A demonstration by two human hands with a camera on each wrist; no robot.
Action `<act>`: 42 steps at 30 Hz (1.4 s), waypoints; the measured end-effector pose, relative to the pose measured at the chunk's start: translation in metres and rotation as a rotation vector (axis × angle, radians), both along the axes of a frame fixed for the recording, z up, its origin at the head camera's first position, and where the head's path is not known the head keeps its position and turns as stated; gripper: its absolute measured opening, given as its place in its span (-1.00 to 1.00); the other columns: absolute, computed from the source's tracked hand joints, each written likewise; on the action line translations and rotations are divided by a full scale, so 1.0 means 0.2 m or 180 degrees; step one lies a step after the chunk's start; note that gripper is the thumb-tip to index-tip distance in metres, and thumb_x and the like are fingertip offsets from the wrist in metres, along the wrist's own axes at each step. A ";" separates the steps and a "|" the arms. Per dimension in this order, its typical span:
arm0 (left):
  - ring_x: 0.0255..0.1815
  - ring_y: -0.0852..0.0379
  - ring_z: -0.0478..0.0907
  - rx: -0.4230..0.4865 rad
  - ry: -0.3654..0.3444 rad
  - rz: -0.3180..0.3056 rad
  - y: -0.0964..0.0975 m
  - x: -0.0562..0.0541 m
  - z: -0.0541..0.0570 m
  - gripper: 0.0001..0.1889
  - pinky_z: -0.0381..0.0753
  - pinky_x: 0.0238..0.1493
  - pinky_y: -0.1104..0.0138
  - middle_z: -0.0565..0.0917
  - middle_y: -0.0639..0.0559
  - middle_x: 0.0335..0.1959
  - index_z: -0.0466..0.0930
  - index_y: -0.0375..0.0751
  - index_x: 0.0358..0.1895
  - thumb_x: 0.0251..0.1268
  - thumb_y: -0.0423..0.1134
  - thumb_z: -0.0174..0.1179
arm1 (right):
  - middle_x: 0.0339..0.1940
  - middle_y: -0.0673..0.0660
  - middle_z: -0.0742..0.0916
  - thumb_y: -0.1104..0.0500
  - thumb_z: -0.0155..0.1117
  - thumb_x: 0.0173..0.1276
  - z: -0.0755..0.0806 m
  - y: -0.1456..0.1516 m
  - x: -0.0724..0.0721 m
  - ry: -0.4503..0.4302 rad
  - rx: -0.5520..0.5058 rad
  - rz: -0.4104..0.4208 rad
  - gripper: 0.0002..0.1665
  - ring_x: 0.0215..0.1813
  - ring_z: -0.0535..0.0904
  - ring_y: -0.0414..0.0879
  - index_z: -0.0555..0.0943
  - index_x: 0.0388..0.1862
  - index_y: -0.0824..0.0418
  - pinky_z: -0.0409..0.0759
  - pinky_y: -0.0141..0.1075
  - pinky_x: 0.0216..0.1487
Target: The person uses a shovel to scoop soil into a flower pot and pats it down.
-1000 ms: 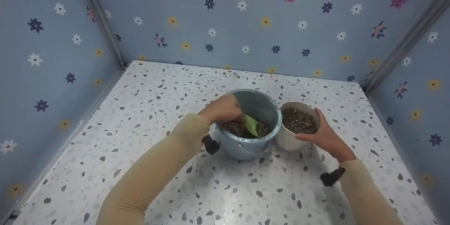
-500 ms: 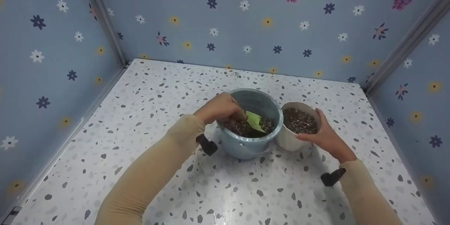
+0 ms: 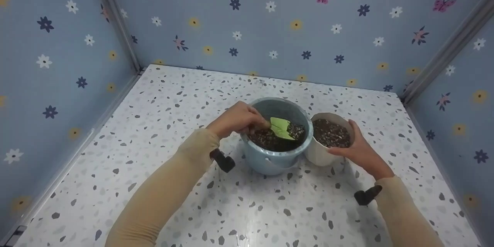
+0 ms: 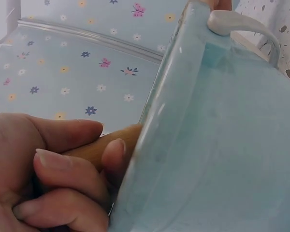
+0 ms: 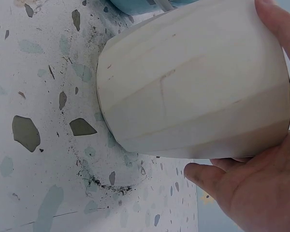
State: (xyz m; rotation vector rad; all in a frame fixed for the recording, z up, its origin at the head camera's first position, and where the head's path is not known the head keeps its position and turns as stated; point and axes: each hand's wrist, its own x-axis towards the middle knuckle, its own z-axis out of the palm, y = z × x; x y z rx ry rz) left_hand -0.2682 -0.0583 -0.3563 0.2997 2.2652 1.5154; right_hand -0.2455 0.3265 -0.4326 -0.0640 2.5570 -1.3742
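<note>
My left hand (image 3: pixel 240 119) grips the wooden handle (image 4: pixel 99 147) of a small trowel with a light green blade (image 3: pixel 280 127). Dark soil lies on the blade, inside the light blue bucket (image 3: pixel 266 164), above the soil in its bottom. In the left wrist view the fingers curl round the handle right beside the bucket's rim. With thumb and fingers spread round its rim, my right hand (image 3: pixel 361 148) holds a white faceted plant pot (image 5: pixel 193 92). Dark soil flecked with white fills much of this pot, which stands just right of the bucket.
The speckled white tabletop (image 3: pixel 173 96) carries both containers. Crumbs of soil (image 5: pixel 111 187) are scattered beside the pot. Flower-patterned blue panels (image 3: pixel 254 27) close off the back and both sides. A pale handle (image 4: pixel 244 21) hangs on the bucket's outside.
My left hand has drawn slightly up and to the left, and the trowel's blade has risen and levelled with soil on it. The right hand stays on the pot.
</note>
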 end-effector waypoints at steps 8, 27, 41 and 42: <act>-0.75 0.24 0.37 0.0024 0.0026 0.0050 -0.01 0.00 0.02 -0.81 0.28 -0.71 0.47 0.65 -0.13 -0.55 0.80 -0.13 -0.27 0.14 -0.11 0.44 | 0.60 0.33 -0.09 -0.14 0.56 0.12 0.00 0.00 -0.01 0.0041 -0.0024 0.0007 0.53 0.56 -0.12 0.31 -0.47 0.61 -0.01 -0.03 0.32 0.41; -0.71 0.24 0.25 0.0246 0.0106 0.0075 -0.04 -0.02 0.06 -0.77 0.12 -0.68 0.41 0.57 0.00 -0.59 0.79 -0.11 -0.27 0.13 -0.05 0.45 | 0.60 0.33 -0.10 -0.13 0.56 0.12 0.00 0.04 -0.01 0.0003 0.0006 -0.0050 0.54 0.57 -0.14 0.31 -0.48 0.60 0.00 -0.03 0.32 0.41; -0.73 0.27 0.20 0.0396 0.0171 0.0150 0.00 -0.05 0.15 -0.76 0.14 -0.70 0.43 0.47 0.11 -0.68 0.80 -0.16 -0.29 0.08 -0.08 0.48 | 0.60 0.32 -0.05 -0.19 0.58 0.06 -0.01 0.00 -0.02 -0.0009 0.0055 -0.0104 0.57 0.57 -0.11 0.28 -0.45 0.61 0.02 -0.03 0.30 0.42; -0.73 0.27 0.21 0.0423 0.0160 0.0178 0.01 -0.06 0.15 -0.77 0.17 -0.70 0.43 0.47 0.12 -0.68 0.80 -0.16 -0.30 0.06 -0.09 0.49 | 0.60 0.32 -0.04 -0.20 0.58 0.06 -0.01 0.00 -0.02 -0.0015 0.0051 -0.0109 0.58 0.57 -0.11 0.28 -0.45 0.61 0.02 -0.03 0.30 0.43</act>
